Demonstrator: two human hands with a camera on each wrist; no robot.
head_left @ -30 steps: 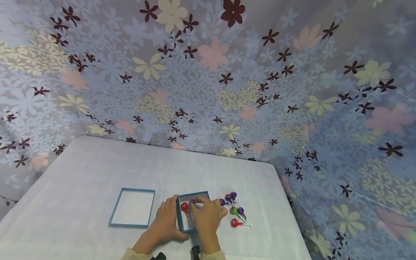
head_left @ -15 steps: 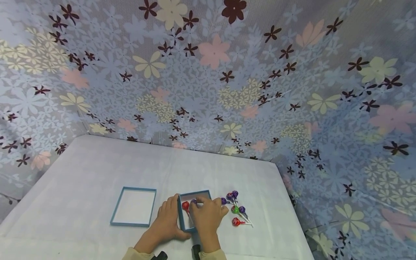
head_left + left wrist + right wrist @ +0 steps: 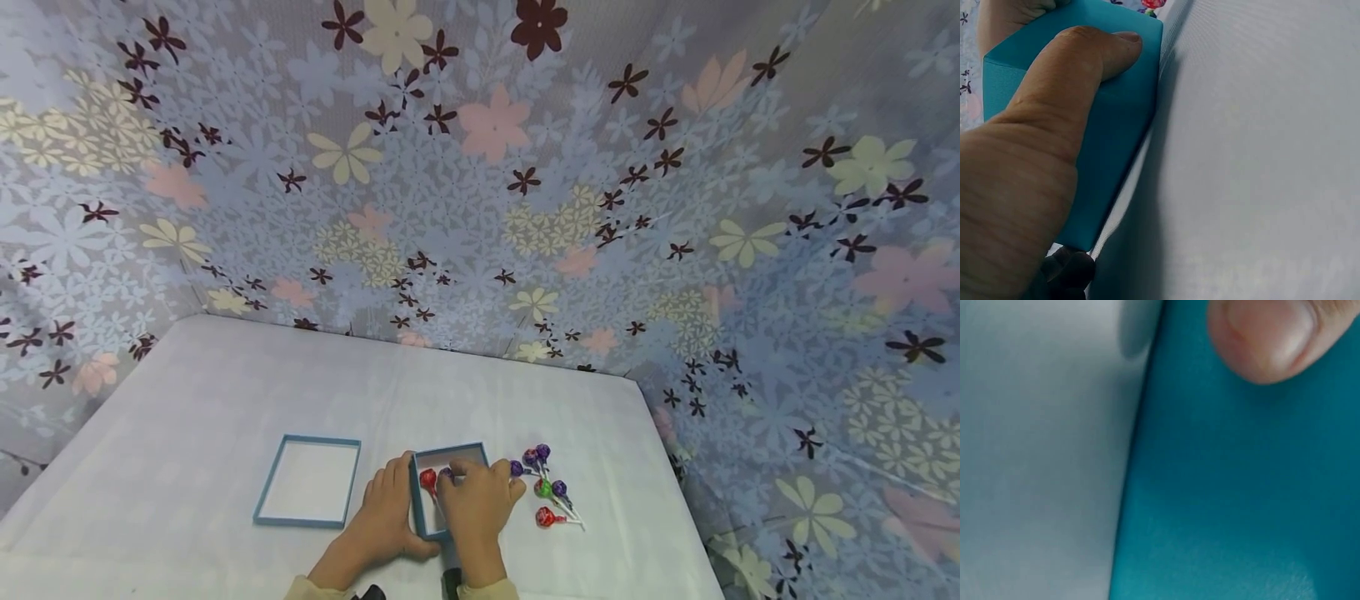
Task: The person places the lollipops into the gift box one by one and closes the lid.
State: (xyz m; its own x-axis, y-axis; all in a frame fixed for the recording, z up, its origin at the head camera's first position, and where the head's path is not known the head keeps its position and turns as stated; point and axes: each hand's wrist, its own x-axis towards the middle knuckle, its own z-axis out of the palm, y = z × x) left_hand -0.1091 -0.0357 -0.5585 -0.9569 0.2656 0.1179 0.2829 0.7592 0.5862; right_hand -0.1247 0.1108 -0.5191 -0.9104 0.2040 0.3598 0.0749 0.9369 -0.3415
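A teal open box (image 3: 450,451) with a pale inside stands at the table's near middle. My left hand (image 3: 386,510) grips its left side, fingers along the outer wall and thumb pressed on the near wall; the left wrist view shows that thumb (image 3: 1079,69) on the teal side. Inside the box, a red-wrapped lollipop (image 3: 427,478) lies at the left. My right hand (image 3: 480,500) reaches in beside it and pinches a purple-wrapped lollipop (image 3: 447,473), mostly hidden by the fingers. In the right wrist view, a fingertip (image 3: 1269,337) touches the box's teal wall.
Right of the box lies a loose group of lollipops, among them a red one (image 3: 546,517), a green one (image 3: 542,488) and several purple ones. A shallow teal-edged lid (image 3: 307,483) lies to the left on the white-covered table (image 3: 225,375). Flower-patterned cloth (image 3: 450,208) hangs behind.
The right hand has dipped slightly within the box, so less of the purple lollipop shows. The left hand keeps its grip; the whole scene shifts a little with the head.
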